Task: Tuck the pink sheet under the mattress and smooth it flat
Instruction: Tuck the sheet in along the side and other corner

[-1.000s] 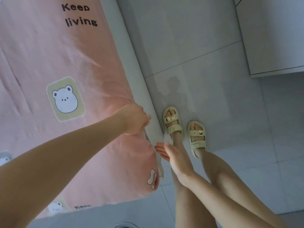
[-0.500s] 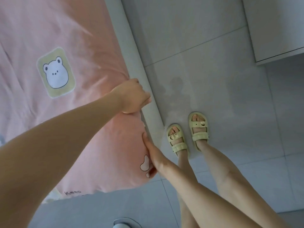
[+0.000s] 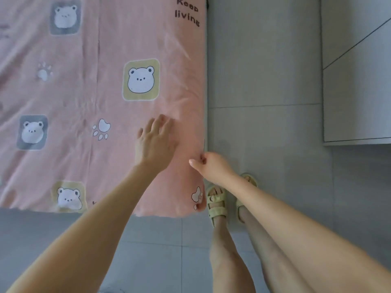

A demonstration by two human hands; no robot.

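Both hands are found at the right-hand side of the bed. The left hand (image 3: 155,142) is laid palm down on the pink sheet (image 3: 105,49), fingers straight and slightly spread, near the sheet's right border. The right hand (image 3: 212,167) is placed at that border, just beside the left hand. Its fingers are curled round the fabric edge and the thumb is set on top, so the edge is pinched.

The pink sheet is spread over the bed top and reaches the right side; the mattress is covered by it and cannot be made out. Light creases are noted ahead of the left hand, toward the border. A yellow bear patch (image 3: 141,79) is printed beyond the left hand, a paw print (image 3: 101,129) to its left, and the lettering "Keep living" (image 3: 187,14) at the far right border. The sheet's near end is seen against the grey tiled floor (image 3: 264,70). Two pale sandals (image 3: 216,203) are worn on the feet, just beside the bed's near right corner. A white cabinet (image 3: 357,92) is recorded well apart, on the right.
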